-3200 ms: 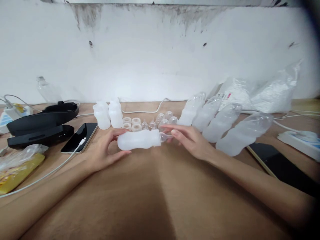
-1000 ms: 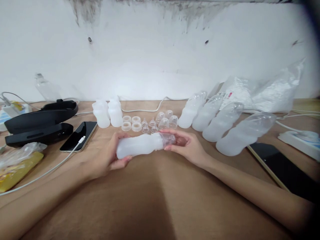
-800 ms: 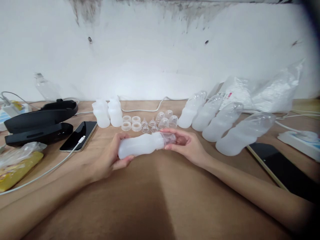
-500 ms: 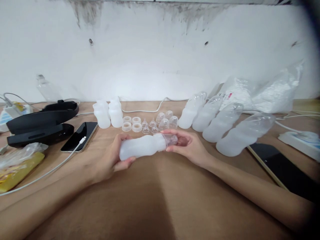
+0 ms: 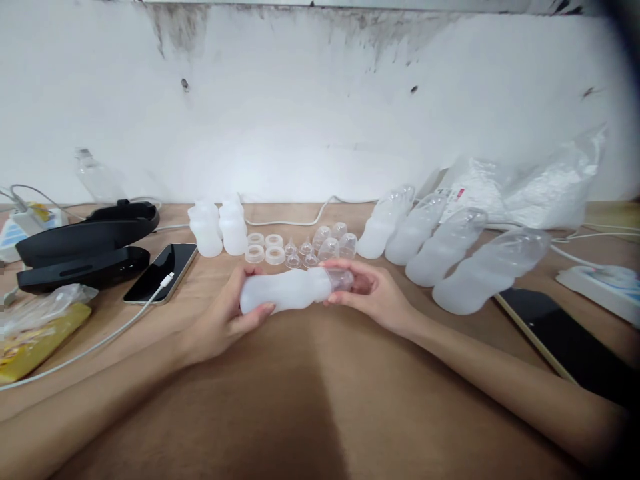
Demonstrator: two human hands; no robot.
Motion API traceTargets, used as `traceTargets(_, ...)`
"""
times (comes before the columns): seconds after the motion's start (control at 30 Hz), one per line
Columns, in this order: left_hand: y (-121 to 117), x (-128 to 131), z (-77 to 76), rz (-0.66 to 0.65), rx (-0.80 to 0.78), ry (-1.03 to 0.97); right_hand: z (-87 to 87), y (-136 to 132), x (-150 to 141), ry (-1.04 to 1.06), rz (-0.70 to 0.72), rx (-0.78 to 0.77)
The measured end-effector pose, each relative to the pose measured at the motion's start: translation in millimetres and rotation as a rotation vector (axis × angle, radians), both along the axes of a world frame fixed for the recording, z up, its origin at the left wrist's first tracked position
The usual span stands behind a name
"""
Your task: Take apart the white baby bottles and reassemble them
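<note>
A frosted white baby bottle [image 5: 280, 291] lies sideways in the air between my hands, above the table. My left hand [image 5: 240, 310] is wrapped round its base end, thumb along the near side. At the other end, my right hand [image 5: 370, 290] grips the clear cap [image 5: 341, 280] fitted over the bottle's neck. Just beyond are several white rings [image 5: 275, 255], several clear teats [image 5: 293, 257] and several clear domed caps [image 5: 329, 249]. Bottles without caps [image 5: 207, 235] stand behind to the left. Capped bottles [image 5: 475, 275] form a row at the right.
At the left are a black headset-like object [image 5: 85, 243], a phone [image 5: 161, 272] with a white cable and a yellow packet [image 5: 45, 337]. To the right are a dark tablet or phone [image 5: 560, 340], a power strip [image 5: 603, 287] and a clear plastic bag [image 5: 545, 187].
My left thumb has shifted slightly along the bottle, and my right fingers have moved a little on the cap. Both hands keep hold of the bottle; the view has shifted slightly.
</note>
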State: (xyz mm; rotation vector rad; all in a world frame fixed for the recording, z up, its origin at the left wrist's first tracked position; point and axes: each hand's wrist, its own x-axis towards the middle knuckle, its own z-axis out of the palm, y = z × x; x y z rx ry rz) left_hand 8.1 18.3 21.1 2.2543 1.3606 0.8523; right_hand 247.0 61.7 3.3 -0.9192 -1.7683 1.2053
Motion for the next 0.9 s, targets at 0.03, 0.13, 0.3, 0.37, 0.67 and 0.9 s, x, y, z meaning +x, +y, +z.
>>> traceTargets(0.03,0,2,0.9,-0.007,-0.009,-0.026,6.3,2,0,-0.011,0.011,0.019)
traceTargets(0.13,1,6,1.3,-0.075,-0.059,-0.094,39.7,2,4,-0.063,-0.033,0.157)
traceTargets(0.3,5,5,-13.7,-0.116,-0.249,-0.227,104.2,-8,24,-0.492,-0.423,0.445)
traceTargets(0.37,7,3,-21.4,-0.093,-0.272,-0.236,114.0,-6,36,-0.814,-0.615,0.546)
traceTargets(0.67,9,2,-33.9,-0.140,-0.227,-0.215,85.7,30,62,-1.307,-0.781,0.373)
traceTargets(0.9,9,2,-32.8,-0.170,-0.182,-0.190,83.3,37,59,-1.321,-0.844,0.343)
